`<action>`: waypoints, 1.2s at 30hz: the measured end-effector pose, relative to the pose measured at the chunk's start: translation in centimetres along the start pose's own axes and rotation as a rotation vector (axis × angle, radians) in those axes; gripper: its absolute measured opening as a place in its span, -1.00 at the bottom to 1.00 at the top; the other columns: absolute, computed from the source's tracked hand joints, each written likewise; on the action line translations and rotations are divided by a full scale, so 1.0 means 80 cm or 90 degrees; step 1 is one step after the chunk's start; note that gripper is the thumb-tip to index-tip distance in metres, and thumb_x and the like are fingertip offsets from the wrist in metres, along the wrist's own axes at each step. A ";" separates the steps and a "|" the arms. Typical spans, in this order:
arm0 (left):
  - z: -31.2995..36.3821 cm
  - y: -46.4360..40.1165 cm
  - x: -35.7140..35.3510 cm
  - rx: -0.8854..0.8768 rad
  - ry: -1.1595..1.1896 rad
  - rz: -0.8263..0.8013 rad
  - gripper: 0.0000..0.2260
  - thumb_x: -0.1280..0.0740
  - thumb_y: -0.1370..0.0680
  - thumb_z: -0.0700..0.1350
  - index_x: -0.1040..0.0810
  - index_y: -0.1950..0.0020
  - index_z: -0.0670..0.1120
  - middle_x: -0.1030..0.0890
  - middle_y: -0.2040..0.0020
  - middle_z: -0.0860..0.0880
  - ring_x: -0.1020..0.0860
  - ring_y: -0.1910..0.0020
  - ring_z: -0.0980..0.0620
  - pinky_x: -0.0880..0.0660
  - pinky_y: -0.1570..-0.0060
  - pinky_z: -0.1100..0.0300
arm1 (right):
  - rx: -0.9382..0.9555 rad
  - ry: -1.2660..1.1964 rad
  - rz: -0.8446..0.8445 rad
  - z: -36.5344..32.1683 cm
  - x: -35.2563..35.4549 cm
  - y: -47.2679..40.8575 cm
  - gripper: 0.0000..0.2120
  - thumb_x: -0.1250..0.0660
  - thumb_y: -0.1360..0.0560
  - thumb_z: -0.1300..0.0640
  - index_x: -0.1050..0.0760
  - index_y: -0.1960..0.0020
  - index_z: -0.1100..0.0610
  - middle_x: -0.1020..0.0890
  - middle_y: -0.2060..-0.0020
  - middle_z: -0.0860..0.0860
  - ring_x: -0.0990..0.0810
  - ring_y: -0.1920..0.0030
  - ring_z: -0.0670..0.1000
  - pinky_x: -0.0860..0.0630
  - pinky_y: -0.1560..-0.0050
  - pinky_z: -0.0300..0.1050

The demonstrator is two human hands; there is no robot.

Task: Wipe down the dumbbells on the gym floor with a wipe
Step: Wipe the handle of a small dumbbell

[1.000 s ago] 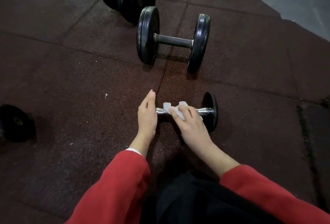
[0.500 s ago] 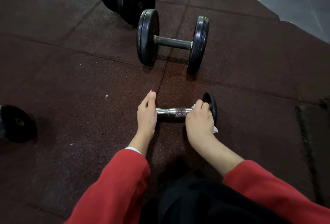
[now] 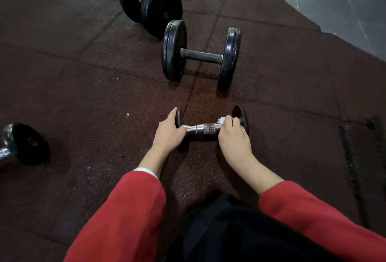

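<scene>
My right hand (image 3: 234, 136) sits just right of the frame's centre, its fingers curled over the right end of the small dumbbell (image 3: 203, 129) and clutching the white wipe (image 3: 223, 120) against the bar, right beside the right-hand black end plate. Only a small bunch of the wipe shows above my knuckles. My left hand (image 3: 168, 131) is at the dumbbell's other end, fingers fairly straight and laid against the outer face of the left plate, the thumb touching the shiny bar; it steadies rather than grasps. The bare middle of the bar, with its rough knurled patch, shows between my two hands. The dumbbell lies on the dark speckled rubber floor (image 3: 104, 98), crosswise in the frame. My red sleeves (image 3: 129, 215) run down to the lower edge, with dark clothing between them. Above the small dumbbell, near the upper middle of the frame, a bigger dumbbell (image 3: 201, 56) with thick black plates rests on the floor, apart from my hands. Behind it, towards the upper left, stands another black dumbbell (image 3: 153, 2), close to the bigger one's left plate; I cannot tell whether they touch. At the left edge, well away, part of a fourth dumbbell (image 3: 23, 144) shows. A pale grey floor strip (image 3: 334, 6) fills the upper right corner.
</scene>
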State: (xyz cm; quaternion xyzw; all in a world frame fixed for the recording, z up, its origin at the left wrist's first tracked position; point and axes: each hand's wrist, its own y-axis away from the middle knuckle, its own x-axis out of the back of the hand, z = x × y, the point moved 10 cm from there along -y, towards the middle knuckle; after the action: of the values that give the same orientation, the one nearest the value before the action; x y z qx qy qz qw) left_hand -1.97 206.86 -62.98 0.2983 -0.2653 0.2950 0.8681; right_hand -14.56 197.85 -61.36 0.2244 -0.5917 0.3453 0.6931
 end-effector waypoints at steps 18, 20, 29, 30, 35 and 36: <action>-0.056 0.019 0.031 0.187 0.154 0.148 -0.49 -0.11 -0.55 0.21 -0.54 0.29 -0.17 -0.62 -0.01 -0.21 -0.54 -0.10 -0.18 -0.40 -0.08 0.10 | 0.090 -0.159 -0.103 -0.064 0.018 -0.004 -0.71 -0.05 -0.55 0.33 -0.44 -0.19 0.24 -0.40 -0.16 0.13 -0.35 -0.20 0.13 -0.41 -0.08 -0.05; -0.056 0.022 0.025 0.178 0.196 0.155 -0.50 -0.08 -0.58 0.18 -0.47 0.35 -0.15 -0.60 0.00 -0.21 -0.53 -0.10 -0.17 -0.37 -0.06 0.11 | 0.119 -0.184 -0.088 -0.079 0.025 -0.007 -0.71 -0.05 -0.55 0.33 -0.44 -0.18 0.24 -0.40 -0.17 0.13 -0.35 -0.20 0.14 -0.39 -0.11 -0.04; -0.058 0.017 -0.009 0.138 0.339 0.106 -0.42 0.07 -0.58 0.23 -0.42 -0.36 -0.12 -0.47 -0.34 -0.14 -0.40 -0.35 -0.08 -0.22 -0.41 -0.01 | 0.202 -0.182 0.006 -0.106 0.022 0.008 -0.58 -0.02 -0.30 0.27 -0.62 0.09 0.19 -0.58 0.30 0.03 -0.59 0.26 0.04 -0.61 0.22 -0.13; -0.057 0.017 -0.008 0.134 0.336 0.099 -0.41 0.08 -0.58 0.24 -0.43 -0.36 -0.13 -0.47 -0.34 -0.14 -0.40 -0.34 -0.08 -0.22 -0.41 -0.02 | 0.188 -0.195 0.019 -0.103 0.026 0.005 -0.57 0.00 -0.30 0.29 -0.62 0.09 0.20 -0.58 0.28 0.05 -0.59 0.25 0.06 -0.60 0.21 -0.12; -0.059 0.009 -0.008 0.114 0.320 0.092 -0.44 0.07 -0.61 0.17 -0.45 -0.33 -0.18 -0.46 -0.34 -0.16 -0.39 -0.35 -0.06 -0.22 -0.37 0.10 | 0.184 -0.328 -0.076 -0.124 0.026 -0.010 -0.65 -0.12 -0.48 0.38 -0.43 -0.23 0.23 -0.44 -0.12 0.11 -0.37 -0.14 0.11 -0.42 -0.16 0.01; -0.058 0.009 -0.008 0.105 0.314 0.089 -0.45 0.06 -0.62 0.16 -0.47 -0.30 -0.18 -0.47 -0.33 -0.15 -0.40 -0.34 -0.05 -0.23 -0.33 0.11 | 0.195 -0.351 -0.084 -0.128 0.027 -0.007 -0.63 -0.14 -0.48 0.39 -0.41 -0.26 0.24 -0.43 -0.14 0.12 -0.36 -0.15 0.11 -0.40 -0.20 0.01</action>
State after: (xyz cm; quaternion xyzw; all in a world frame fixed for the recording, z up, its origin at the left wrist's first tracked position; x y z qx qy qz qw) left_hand -1.58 210.24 -66.31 0.2683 -0.0406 0.4385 0.8568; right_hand -7.18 205.32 -61.24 0.4491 -0.6824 0.3110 0.4857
